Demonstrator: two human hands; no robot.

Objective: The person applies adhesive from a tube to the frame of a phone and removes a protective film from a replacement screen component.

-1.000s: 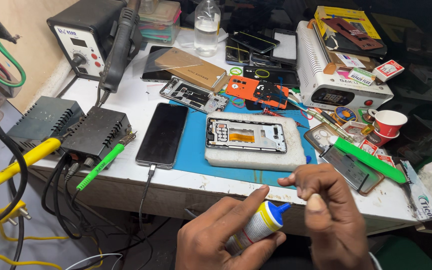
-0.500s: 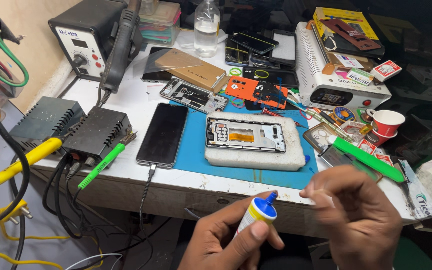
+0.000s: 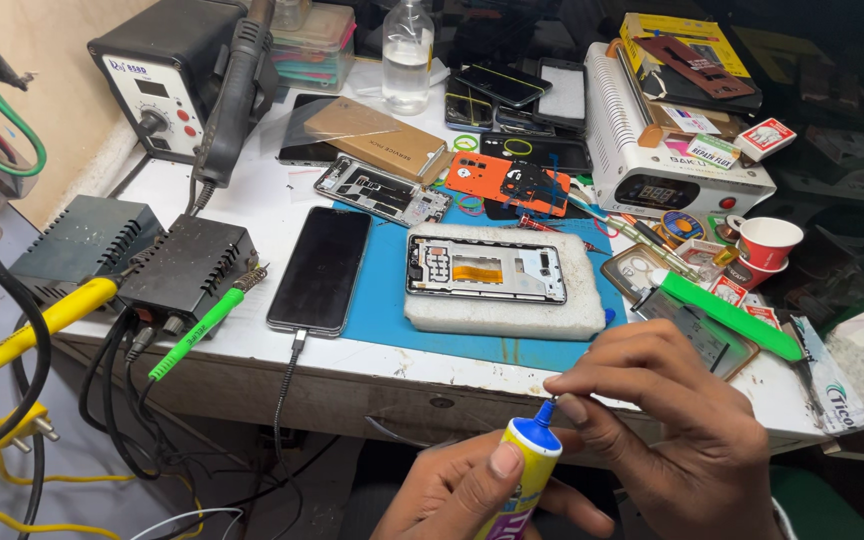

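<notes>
My left hand (image 3: 462,495) grips a small yellow glue tube (image 3: 522,470) with a blue nozzle, held upright below the table's front edge. The fingers of my right hand (image 3: 667,420) pinch the tip of the blue nozzle. Just beyond them an opened phone frame (image 3: 485,268), with an orange part inside, lies on a white foam block (image 3: 502,310) on the blue mat (image 3: 382,300).
A black phone (image 3: 320,268) lies plugged in at the mat's left. Two black power units (image 3: 187,265) and a hot-air station (image 3: 167,85) stand further left. A white heater machine (image 3: 672,170), red cup (image 3: 767,240), green tool (image 3: 727,312) and phone parts crowd the right.
The tube has tilted upright and my right hand has come back onto its nozzle tip after lifting away.
</notes>
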